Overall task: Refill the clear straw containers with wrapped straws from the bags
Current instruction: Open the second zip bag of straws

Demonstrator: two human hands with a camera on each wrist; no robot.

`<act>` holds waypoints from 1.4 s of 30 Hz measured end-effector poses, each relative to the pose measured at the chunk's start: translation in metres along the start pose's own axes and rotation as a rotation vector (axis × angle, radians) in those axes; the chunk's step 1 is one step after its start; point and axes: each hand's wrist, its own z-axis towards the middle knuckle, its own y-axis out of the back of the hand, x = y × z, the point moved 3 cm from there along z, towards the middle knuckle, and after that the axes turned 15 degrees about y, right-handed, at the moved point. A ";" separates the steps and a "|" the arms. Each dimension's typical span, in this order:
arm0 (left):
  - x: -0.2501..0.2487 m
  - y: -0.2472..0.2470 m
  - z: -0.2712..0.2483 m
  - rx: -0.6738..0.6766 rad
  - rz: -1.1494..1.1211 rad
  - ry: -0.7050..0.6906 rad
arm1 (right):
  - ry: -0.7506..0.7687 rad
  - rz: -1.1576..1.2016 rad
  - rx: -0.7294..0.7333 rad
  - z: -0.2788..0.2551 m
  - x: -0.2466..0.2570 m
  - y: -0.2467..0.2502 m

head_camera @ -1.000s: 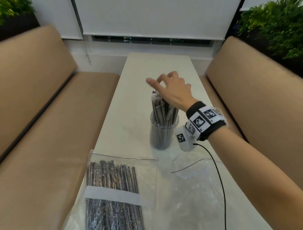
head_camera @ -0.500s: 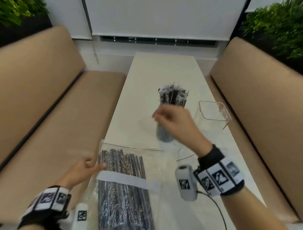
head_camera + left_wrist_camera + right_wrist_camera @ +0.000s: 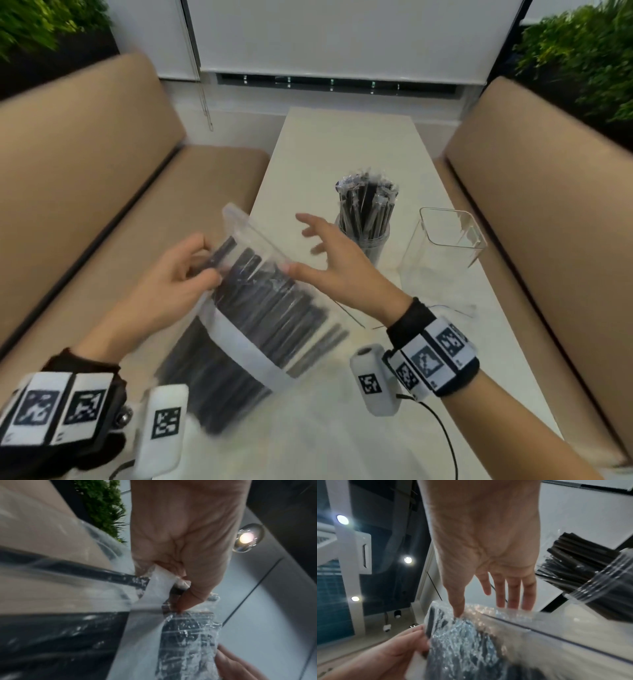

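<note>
A clear zip bag (image 3: pixel 260 308) of black wrapped straws is lifted off the white table (image 3: pixel 346 144) and tilted. My left hand (image 3: pixel 178 274) grips its left edge, fingers curled round the plastic (image 3: pixel 173 591). My right hand (image 3: pixel 329 257) is spread, its thumb touching the bag's upper right edge (image 3: pixel 458 614), fingers straight. A round clear cup (image 3: pixel 364 236) packed with upright wrapped straws stands behind the right hand. To its right stands a square clear container (image 3: pixel 445 250) with nothing inside.
Tan bench seats (image 3: pixel 113 192) flank the narrow table on both sides. Another clear plastic bag (image 3: pixel 455 308) lies flat near the square container. Green plants (image 3: pixel 582 58) sit behind the right backrest. A window blind closes the far end.
My left hand has taken hold of the straw bag and raised it off the table. The right hand has come back from the round cup to the bag's top edge.
</note>
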 end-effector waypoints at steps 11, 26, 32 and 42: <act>-0.058 -0.028 -0.005 -0.324 -0.054 -0.173 | 0.084 0.560 -0.356 -0.004 0.033 -0.011; -0.068 -0.031 -0.013 -0.299 -0.108 -0.093 | 0.082 0.496 -0.252 -0.004 0.043 0.002; -0.069 -0.034 -0.015 -0.343 -0.039 -0.093 | -0.021 0.577 -0.366 -0.007 0.044 0.001; -0.067 -0.051 -0.016 -0.381 -0.090 -0.097 | -0.010 0.224 -0.462 -0.003 0.043 0.012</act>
